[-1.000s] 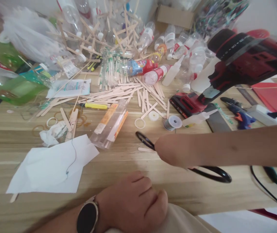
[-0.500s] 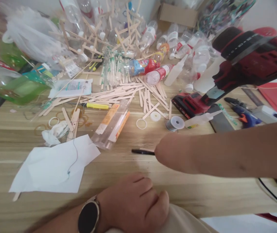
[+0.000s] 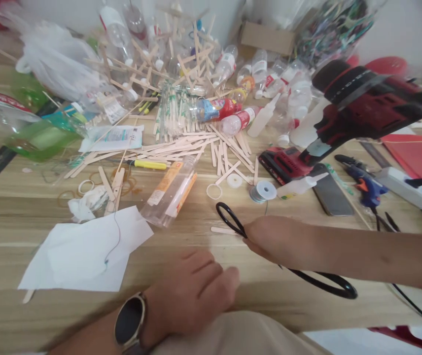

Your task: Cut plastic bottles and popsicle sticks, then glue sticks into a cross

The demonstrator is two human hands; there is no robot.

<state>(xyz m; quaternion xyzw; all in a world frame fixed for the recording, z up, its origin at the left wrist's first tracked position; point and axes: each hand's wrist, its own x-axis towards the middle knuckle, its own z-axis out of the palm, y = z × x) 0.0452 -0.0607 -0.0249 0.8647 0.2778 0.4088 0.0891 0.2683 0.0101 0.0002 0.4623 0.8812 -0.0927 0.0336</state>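
Note:
My right hand (image 3: 268,241) is closed, held above the table right of centre. A glossy black loop (image 3: 229,219) sticks out on its left side and another black loop (image 3: 331,285) behind it on the right; the look suggests scissors handles, but the middle is hidden. Below it on the table lies a wooden craft stick (image 3: 222,230). My left hand (image 3: 196,291) rests near the table's front edge in a loose fist, palm down, with a watch (image 3: 130,320) on the wrist. Nothing shows in its fingers. A white paper (image 3: 85,254) with a thread on it lies to its left.
Ahead lies an empty clear bottle (image 3: 170,195), beside a wire spool (image 3: 263,191) and a glue bottle (image 3: 301,186). A red drill (image 3: 366,103) stands at the right, near a phone (image 3: 331,190) and a glue gun (image 3: 368,185). Craft sticks (image 3: 185,140) and plastic bottles crowd the back.
My right hand has turned, and the black piece that was seen edge-on now shows as a loop; a second loop has come into view. My left hand has shifted slightly left and up.

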